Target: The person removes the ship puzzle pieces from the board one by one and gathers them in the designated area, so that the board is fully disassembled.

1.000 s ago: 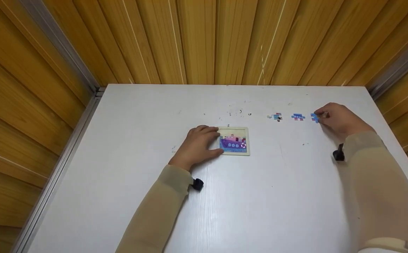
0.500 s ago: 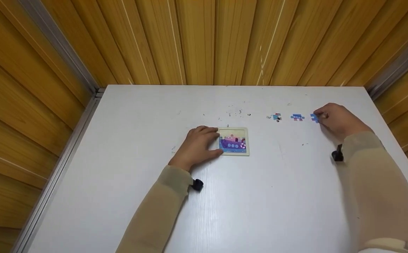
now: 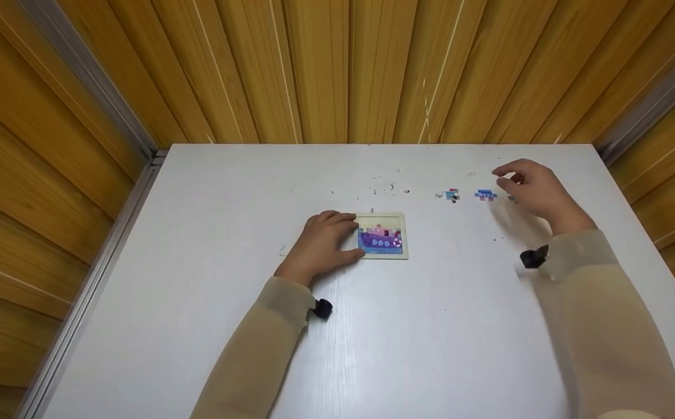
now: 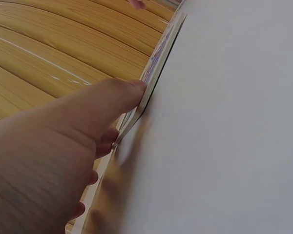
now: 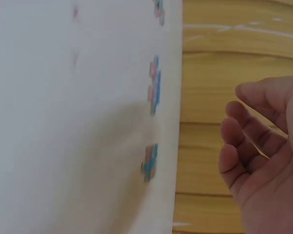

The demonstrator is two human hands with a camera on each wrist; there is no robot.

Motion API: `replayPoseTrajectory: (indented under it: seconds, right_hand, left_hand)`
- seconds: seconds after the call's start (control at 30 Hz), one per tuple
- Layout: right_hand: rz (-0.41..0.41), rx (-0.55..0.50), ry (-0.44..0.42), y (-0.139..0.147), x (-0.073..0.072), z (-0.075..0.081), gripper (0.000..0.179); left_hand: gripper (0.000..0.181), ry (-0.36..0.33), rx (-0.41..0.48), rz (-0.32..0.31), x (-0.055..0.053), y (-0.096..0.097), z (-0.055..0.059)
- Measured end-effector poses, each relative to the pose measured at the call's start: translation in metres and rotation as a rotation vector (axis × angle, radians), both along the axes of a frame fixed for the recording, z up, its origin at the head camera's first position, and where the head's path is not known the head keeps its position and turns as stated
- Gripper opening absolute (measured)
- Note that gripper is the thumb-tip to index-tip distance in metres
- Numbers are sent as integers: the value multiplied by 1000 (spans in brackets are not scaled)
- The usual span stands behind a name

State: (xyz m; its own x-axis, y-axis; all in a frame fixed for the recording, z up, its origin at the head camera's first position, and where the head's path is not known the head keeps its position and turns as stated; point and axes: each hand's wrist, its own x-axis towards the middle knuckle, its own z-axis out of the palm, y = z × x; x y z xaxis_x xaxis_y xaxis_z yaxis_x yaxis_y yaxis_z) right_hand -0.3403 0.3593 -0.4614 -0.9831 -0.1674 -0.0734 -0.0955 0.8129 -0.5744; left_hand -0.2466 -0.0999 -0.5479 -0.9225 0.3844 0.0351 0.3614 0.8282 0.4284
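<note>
A small framed jigsaw puzzle [image 3: 382, 238] with a purple and pink ship picture lies flat on the white table. A pale bare strip shows along its far side. My left hand [image 3: 323, 247] grips its left end, thumb at the near corner and fingers at the far corner; the left wrist view shows the thumb [image 4: 124, 95] against the frame's edge. Raised over the table at the right is my right hand [image 3: 538, 192], fingers loosely bent and holding nothing. Below it, one puzzle piece [image 5: 149, 163] is mostly hidden in the head view.
Two more loose pieces, a blue one [image 3: 485, 195] and a multicoloured one [image 3: 452, 195], lie in a row left of the right hand. Dark specks mark the table [image 3: 227, 203] behind the frame. Wood-look panels [image 3: 314, 70] stand behind the table.
My right hand has let go of the rightmost puzzle piece and moved up and left. The left hand stays on the framed puzzle. The head view has shifted slightly.
</note>
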Motion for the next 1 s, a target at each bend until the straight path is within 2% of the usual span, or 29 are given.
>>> replayPoseTrajectory:
  seconds: [0.13,0.3,0.43,0.6,0.8,1.0]
  right_hand:
    - [-5,-103,61,-36,15,9,39]
    - [-7,-281,154,-76,35,21,31]
    - [-12,-417,158,-104,49,32,31]
    - [-5,-593,142,-133,59,41,29]
    - [-6,-655,113,-156,61,31,26]
    - [28,-635,62,-179,57,12,22]
  left_hand:
    - [70,7,0,-2,-1,-2,0]
    - [70,10,-1,-1,-2,-1,-2]
    - [71,2,6,-6,-2,2,-3]
    - [71,8,8,-9,-5,4,-2]
    - [71,12,5,-12,-7,6,-2]
    - [72,17,-3,-4,-8,4,-3]
